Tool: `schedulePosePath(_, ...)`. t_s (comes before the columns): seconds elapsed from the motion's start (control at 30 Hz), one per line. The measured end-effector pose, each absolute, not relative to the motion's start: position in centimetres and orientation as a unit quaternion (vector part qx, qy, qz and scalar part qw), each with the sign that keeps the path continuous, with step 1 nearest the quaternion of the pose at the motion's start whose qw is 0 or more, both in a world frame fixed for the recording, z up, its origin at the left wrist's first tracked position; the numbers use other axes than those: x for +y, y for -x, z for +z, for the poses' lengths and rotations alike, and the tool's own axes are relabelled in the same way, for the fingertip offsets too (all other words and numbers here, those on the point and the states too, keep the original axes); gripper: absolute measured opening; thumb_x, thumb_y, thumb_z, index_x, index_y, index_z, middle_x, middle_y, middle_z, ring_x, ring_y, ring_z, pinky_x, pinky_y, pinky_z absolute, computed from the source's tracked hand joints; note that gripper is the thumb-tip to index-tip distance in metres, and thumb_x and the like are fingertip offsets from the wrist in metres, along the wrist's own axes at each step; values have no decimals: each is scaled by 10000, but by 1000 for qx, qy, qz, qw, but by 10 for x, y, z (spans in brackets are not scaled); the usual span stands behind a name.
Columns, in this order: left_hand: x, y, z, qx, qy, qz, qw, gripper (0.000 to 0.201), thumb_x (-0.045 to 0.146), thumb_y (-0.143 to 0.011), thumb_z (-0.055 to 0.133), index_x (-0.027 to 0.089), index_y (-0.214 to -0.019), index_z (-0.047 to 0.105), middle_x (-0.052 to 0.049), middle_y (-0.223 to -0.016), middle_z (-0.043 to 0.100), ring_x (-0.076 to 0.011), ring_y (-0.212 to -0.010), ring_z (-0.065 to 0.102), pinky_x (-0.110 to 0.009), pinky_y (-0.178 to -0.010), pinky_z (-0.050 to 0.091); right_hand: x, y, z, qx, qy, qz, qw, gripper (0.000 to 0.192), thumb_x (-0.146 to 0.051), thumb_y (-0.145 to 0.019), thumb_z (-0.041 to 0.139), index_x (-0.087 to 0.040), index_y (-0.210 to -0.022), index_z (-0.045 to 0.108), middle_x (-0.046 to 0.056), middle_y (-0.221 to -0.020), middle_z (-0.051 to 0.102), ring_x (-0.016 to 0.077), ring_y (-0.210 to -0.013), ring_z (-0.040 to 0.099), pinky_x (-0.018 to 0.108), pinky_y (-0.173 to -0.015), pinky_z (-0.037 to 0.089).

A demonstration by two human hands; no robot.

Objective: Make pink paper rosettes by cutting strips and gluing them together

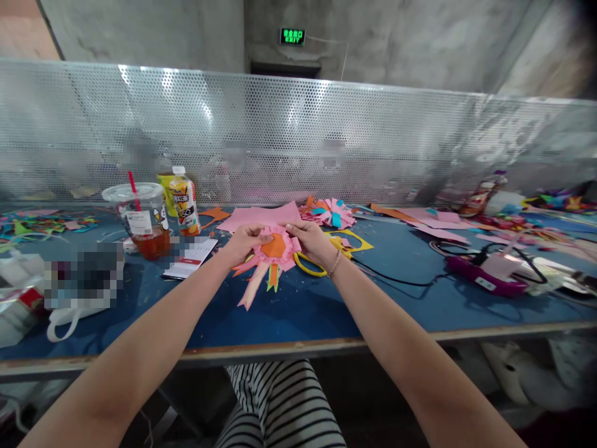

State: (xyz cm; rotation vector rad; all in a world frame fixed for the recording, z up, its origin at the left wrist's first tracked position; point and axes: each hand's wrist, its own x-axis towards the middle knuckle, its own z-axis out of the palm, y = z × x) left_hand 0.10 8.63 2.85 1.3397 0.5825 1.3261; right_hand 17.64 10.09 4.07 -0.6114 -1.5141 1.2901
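Note:
Between my two hands is a pink paper rosette (273, 247) with an orange centre and ribbon tails hanging down, one pale pink, one orange edged in green. My left hand (247, 241) pinches its left rim, fingers closed. On the opposite rim, my right hand (311, 241) grips it with thumb and fingers. Yellow-handled scissors (310, 269) lie on the table beside my right wrist, partly covered by it. Behind the rosette lies a sheet of pink paper (261, 216). Another rosette, pink with blue strips (332, 213), rests farther back.
At left stand a lidded drink cup (149, 239) with a red straw and a juice bottle (185, 202). A purple power strip (487, 277) with cables sits at right, near pink paper scraps (436, 231). A perforated metal screen (280, 124) borders the blue table (289, 320) at the back.

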Motion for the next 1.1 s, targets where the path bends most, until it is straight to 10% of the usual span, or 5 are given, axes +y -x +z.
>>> schedulePosePath(0.4, 90, 1, 27, 292, -547, 542, 568, 360, 197, -506, 785, 143, -827, 632, -1, -757, 660, -121, -691, 633, -265, -708, 507, 108, -185, 38, -648, 275, 516, 489, 325, -402, -656, 669, -186, -899, 672, 15, -783, 651, 100, -685, 558, 236, -634, 441)
schedulePosePath(0.63, 98, 11, 18, 465, -547, 440, 540, 488, 197, -497, 777, 157, -924, 542, -10, -691, 617, -131, -581, 598, -254, -561, 457, 135, -220, 36, -740, 418, 249, 463, 170, -290, -653, 615, -175, -651, 490, -26, -586, 533, 104, -560, 505, 253, -567, 414)
schedulePosePath(0.9, 86, 11, 27, 580, -751, 285, 136, 306, 480, -625, 626, 183, -697, 635, -51, -662, 621, -194, -645, 560, -262, -570, 362, 126, -205, 31, -719, 357, 375, 463, 286, -389, -629, 646, -168, -624, 464, -42, -541, 495, 75, -501, 457, 225, -518, 370)
schedulePosePath(1.1, 90, 13, 19, 624, -753, 207, 37, 285, 457, -693, 545, 196, -632, 642, -103, -695, 657, -233, -687, 594, -278, -583, 351, 133, -202, 21, -775, 385, 304, 398, 236, -366, -689, 595, -164, -636, 486, -3, -592, 550, 101, -563, 501, 242, -576, 397)
